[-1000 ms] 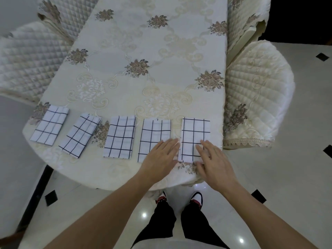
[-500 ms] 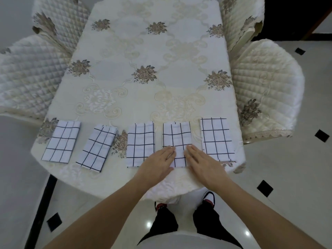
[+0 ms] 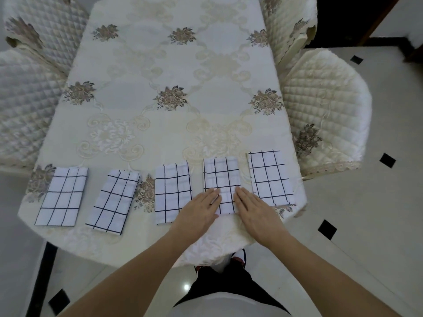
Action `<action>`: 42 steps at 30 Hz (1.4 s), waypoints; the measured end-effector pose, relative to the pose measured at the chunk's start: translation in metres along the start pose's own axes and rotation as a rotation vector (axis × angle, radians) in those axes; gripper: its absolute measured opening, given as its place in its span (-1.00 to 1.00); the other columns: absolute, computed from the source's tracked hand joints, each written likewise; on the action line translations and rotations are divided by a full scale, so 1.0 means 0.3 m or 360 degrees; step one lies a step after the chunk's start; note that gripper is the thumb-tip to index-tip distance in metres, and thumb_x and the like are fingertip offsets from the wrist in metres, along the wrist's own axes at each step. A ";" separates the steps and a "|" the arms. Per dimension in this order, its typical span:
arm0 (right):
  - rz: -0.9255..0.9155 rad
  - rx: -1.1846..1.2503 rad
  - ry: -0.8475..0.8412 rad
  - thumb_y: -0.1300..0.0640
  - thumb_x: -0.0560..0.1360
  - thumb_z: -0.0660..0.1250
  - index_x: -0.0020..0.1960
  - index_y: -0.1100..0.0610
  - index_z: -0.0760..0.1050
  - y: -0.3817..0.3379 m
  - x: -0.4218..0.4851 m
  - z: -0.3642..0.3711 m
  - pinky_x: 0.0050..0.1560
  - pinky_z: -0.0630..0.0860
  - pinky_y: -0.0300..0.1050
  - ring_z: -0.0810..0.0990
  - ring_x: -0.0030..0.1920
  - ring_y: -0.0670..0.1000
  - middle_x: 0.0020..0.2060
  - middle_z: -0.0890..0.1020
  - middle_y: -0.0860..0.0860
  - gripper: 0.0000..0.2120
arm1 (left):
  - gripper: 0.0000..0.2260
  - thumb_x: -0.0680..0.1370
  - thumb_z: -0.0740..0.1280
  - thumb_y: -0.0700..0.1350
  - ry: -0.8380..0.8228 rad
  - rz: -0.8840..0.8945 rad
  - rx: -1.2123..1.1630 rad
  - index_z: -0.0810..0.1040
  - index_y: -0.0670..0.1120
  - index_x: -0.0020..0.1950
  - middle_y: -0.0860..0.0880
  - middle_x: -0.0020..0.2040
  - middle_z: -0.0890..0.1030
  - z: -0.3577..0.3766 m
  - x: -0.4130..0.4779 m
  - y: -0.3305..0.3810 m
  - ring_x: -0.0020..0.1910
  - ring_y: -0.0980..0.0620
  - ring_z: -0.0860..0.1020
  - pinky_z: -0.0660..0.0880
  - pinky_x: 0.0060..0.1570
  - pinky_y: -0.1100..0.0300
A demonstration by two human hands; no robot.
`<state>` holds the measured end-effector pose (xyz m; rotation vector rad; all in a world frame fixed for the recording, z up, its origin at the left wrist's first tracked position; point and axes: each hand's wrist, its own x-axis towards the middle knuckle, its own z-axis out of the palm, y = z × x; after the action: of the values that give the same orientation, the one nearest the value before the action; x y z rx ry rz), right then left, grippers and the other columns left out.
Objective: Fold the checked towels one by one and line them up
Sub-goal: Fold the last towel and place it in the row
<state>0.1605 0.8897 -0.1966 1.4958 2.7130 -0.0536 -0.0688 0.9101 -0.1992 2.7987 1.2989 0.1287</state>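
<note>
Several folded white towels with black checks lie in a row along the near edge of the table [image 3: 174, 124]. The fourth towel from the left [image 3: 220, 175] lies between my hands. My left hand [image 3: 199, 211] rests flat on its near left corner and also overlaps the third towel [image 3: 171, 191]. My right hand [image 3: 254, 209] lies flat with its fingertips at the fourth towel's near right corner. The rightmost towel [image 3: 270, 177] lies free beside my right hand. Two more towels, one [image 3: 61, 195] at the far left and one [image 3: 114, 200] slightly skewed, complete the row.
A cream flowered tablecloth covers the table. Quilted cream chairs stand at the right [image 3: 325, 110] and the left [image 3: 25, 104]. The rightmost towel lies close to the table's right edge. Below are pale floor tiles with black insets and my legs.
Both hands have shifted left from the rightmost towel to the fourth towel. The head view has moved in closer and swung left.
</note>
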 end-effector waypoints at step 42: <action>0.0056 0.0165 -0.0271 0.02 0.51 0.36 0.53 0.39 0.17 -0.522 0.109 -0.012 0.44 0.34 0.13 0.20 0.55 0.24 0.52 0.21 0.32 -0.25 | -0.39 0.65 -0.03 0.17 -0.0305 -0.0430 -0.0056 0.25 -0.21 0.55 -0.15 0.58 0.23 -0.080 -0.512 -0.122 0.55 -0.09 0.23 0.33 0.44 -0.09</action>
<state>0.0105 0.8338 -0.1934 1.4893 2.5851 -0.3102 -0.1977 0.8169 -0.1864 2.5016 1.5876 -0.1241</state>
